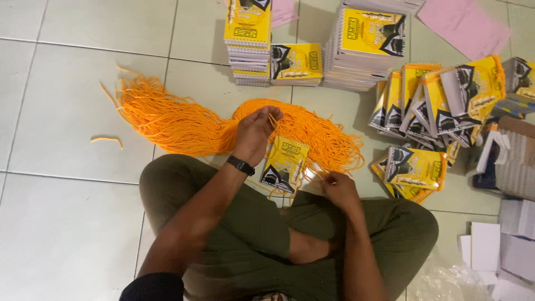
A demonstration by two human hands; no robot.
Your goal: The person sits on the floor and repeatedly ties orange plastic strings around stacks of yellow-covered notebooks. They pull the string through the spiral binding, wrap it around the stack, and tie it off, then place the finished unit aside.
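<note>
Head view looks straight down on a person sitting cross-legged on a tiled floor [67,223]. The left hand [255,132], a dark wristband just below it, is pinched around a single orange cord [272,121] lifted out of the big bundle of orange cords [184,125], apparently to separate one strand from the tangle. The right hand [339,189] is closed on what looks like the other end of that strand, close to the knee, keeping it taut. Between the two hands a yellow spiral-bound booklet [284,164] lies against the near edge of the bundle, in easy reach of both hands. The bundle fans out leftward across the floor, and one short loose cord piece [107,140] lies well apart from it. Farther out stand neat stacks of the same booklets [248,39] and a taller stack [368,44], while a looser, slumped heap of booklets [434,106] sits to the right. Pink paper sheets [465,25] and white cards [490,251] lie at the edges.
</note>
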